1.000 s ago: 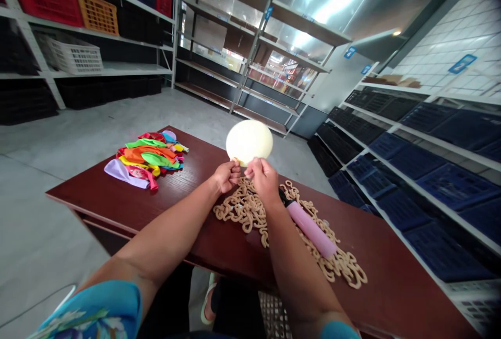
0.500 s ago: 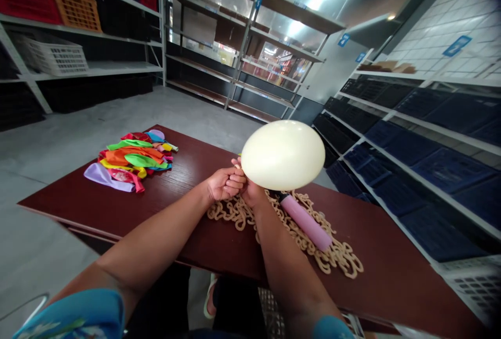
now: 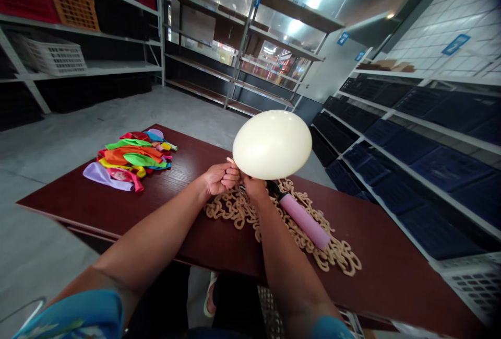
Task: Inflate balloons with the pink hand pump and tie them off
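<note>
An inflated cream balloon [image 3: 272, 144] floats above the dark red table [image 3: 188, 224], held at its neck by both hands. My left hand [image 3: 218, 178] is closed in a pinch on the neck's end. My right hand [image 3: 255, 188] sits just under the balloon, fingers closed on the neck too, partly hidden by the balloon. Below the hands lies a tan plastic chain [image 3: 250, 213] heaped on the table, with a pink hand pump [image 3: 303, 219] lying across it.
A pile of flat coloured balloons [image 3: 129, 159] lies at the table's far left. Metal shelving with red, orange and white crates [image 3: 50, 57] stands at the left. Shelves of dark blue crates [image 3: 430, 166] line the right. Grey floor surrounds the table.
The balloon swelled from small to large between the first two frames, then shifted slightly left and up. Both hands have stayed closed on its neck.
</note>
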